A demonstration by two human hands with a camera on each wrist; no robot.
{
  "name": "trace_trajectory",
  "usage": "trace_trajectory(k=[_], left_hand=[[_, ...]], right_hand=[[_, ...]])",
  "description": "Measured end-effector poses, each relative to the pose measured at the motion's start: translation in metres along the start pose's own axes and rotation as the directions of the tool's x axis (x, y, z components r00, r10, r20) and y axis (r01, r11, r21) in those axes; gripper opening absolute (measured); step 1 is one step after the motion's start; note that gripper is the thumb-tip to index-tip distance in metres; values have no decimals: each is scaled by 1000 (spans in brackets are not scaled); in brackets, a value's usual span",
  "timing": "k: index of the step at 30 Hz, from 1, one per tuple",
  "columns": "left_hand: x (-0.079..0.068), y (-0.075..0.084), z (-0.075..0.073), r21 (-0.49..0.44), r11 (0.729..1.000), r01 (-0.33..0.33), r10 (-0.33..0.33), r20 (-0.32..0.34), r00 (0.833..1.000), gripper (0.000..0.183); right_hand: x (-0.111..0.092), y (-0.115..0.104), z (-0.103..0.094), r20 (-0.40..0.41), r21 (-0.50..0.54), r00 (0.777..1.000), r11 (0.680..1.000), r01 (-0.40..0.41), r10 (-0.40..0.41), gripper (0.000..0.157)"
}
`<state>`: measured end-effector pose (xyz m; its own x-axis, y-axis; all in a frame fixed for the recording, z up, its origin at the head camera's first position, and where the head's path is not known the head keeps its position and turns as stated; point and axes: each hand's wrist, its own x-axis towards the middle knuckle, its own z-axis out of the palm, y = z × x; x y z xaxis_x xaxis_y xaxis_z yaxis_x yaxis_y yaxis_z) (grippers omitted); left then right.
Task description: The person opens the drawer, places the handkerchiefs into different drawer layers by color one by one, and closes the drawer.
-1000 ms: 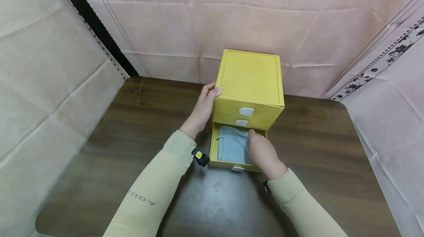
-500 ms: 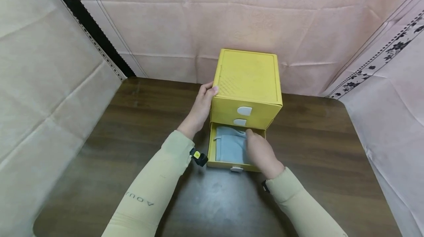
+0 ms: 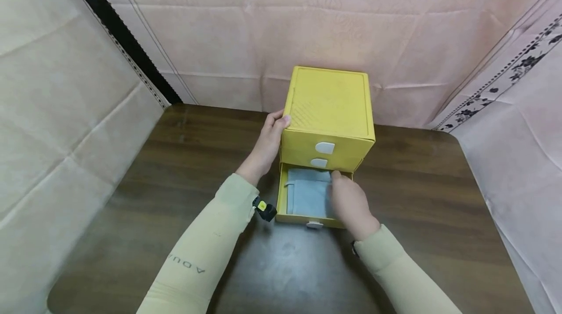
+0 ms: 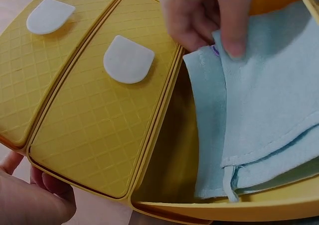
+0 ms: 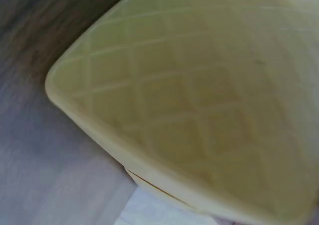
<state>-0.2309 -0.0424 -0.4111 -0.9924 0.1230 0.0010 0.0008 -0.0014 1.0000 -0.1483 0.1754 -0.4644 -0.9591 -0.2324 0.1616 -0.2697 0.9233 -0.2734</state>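
Observation:
A yellow drawer cabinet [image 3: 331,104] with white tabs stands on the table, its bottom drawer [image 3: 281,206] pulled out. In that drawer lies a folded light blue cloth [image 3: 309,197] with a stitched hem and a small loop [image 4: 230,185] at one corner. My right hand [image 3: 351,204] reaches over the drawer's right side and pinches the cloth's far edge between thumb and fingers, clearest in the left wrist view. My left hand [image 3: 270,141] rests against the cabinet's left side, thumb at the upper front edge. In the right wrist view the yellow drawer front [image 5: 184,95] hides both hand and cloth.
The two upper drawers, with white tabs [image 3: 325,147], are pushed in. Dark wooden table [image 3: 197,167] surrounds the cabinet. A pale cloth wall [image 3: 333,26] rises close behind it, and more pale hangings stand at both sides.
My right hand's fingertips have shifted slightly to the right along the cloth. Its far edge, wrinkled before, lies straighter and flatter. My left hand stays against the cabinet.

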Motion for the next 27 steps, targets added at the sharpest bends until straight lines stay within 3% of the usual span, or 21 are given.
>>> trace_trajectory(k=[3, 7, 19, 23, 27], left_hand=[[-1, 1, -1, 2, 1000, -8, 8, -2, 1000, 59], [-1, 3, -1, -6, 1000, -17, 17, 2, 1000, 57], [-4, -7, -1, -28, 1000, -11, 11, 14, 1000, 56], [-2, -5, -1, -28, 999, -33, 34, 23, 999, 57], [1, -4, 0, -34, 998, -43, 44, 28, 999, 57]], right_hand=[[-6, 1, -9, -32, 73, 999, 997, -15, 17, 18], [-15, 3, -21, -4, 178, 998, 982, -62, 64, 23], [-60, 32, -34, -29, 404, 976, 896, -185, 215, 31], [-78, 42, -36, 74, 439, 940, 835, -331, 334, 41], [-91, 45, -29, 266, 518, 880, 712, -474, 392, 47]])
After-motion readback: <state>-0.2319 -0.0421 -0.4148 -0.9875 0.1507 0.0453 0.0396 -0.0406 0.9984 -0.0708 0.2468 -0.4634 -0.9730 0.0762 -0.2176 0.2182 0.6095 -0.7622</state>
